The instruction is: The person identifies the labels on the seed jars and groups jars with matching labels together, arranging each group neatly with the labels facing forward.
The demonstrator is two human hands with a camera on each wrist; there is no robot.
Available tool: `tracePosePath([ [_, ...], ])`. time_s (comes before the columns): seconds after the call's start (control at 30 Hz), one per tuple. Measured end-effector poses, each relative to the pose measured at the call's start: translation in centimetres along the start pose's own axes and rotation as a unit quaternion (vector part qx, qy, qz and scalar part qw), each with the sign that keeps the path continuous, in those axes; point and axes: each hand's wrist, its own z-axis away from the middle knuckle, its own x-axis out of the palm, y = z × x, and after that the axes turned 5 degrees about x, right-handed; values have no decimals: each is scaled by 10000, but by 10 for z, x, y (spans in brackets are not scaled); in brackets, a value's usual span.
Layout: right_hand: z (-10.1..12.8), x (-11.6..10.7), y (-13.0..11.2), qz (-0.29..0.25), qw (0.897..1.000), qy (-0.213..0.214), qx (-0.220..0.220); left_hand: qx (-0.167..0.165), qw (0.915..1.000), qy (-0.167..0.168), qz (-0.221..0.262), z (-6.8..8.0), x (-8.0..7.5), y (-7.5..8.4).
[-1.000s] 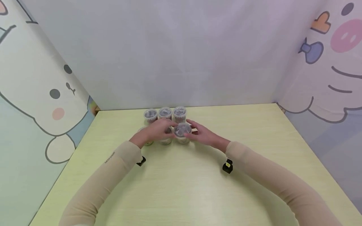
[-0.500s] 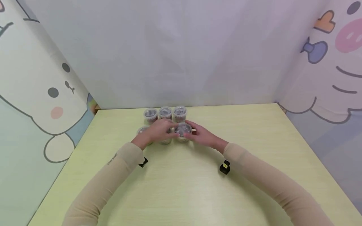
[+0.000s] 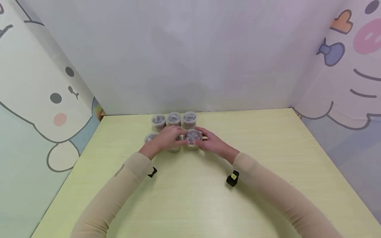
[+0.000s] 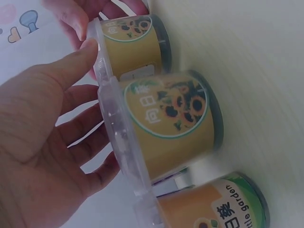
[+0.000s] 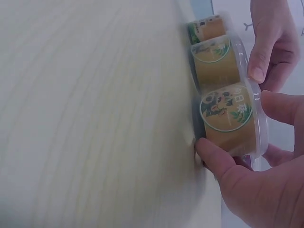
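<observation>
Lidded plastic cups with tan sunflower labels stand in two rows. My right hand (image 3: 215,144) holds the front right cup (image 3: 193,136), thumb at its clear lid and another finger low at its base in the right wrist view. My left hand (image 3: 167,138) reaches over the front middle cup (image 4: 166,118), fingers loosely spread, thumb tip at the lid rim of the front right cup. The hand partly hides the front middle cup and the front left cup (image 3: 149,137) in the head view.
Behind them stand the back left cup (image 3: 158,121), back middle cup (image 3: 174,118) and back right cup (image 3: 189,119), near the far edge of the pale wooden table (image 3: 190,198). A white curtain (image 3: 190,66) hangs behind; cartoon-printed curtains flank both sides.
Both hands stay at the front right cup, with only slight shifts. The right forearm and its wrist camera have moved a little to the left; the cups keep their places.
</observation>
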Motion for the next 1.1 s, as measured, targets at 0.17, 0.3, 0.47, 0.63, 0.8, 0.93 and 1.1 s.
tracePosePath([
  [0.17,-3,4,-1,-334,9988,68,348,-10,10000,73,-11,0,2,-2],
  [0.3,-2,8,-1,-319,9985,97,425,-29,10000,68,34,1,5,-2],
  [0.47,-1,11,-4,-341,9982,205,442,-45,9999,127,20,2,7,-3],
  [0.63,-2,11,-4,-288,9982,307,426,86,9996,244,-63,1,9,-4],
  [0.8,-2,6,-2,91,9993,148,334,112,9994,247,-196,2,12,-5],
  [0.93,2,-6,-4,890,9960,88,67,164,9987,433,-233,4,9,-5],
  [1.1,9,-40,-12,2679,9616,369,-463,18,9964,659,-540,14,-9,-9],
])
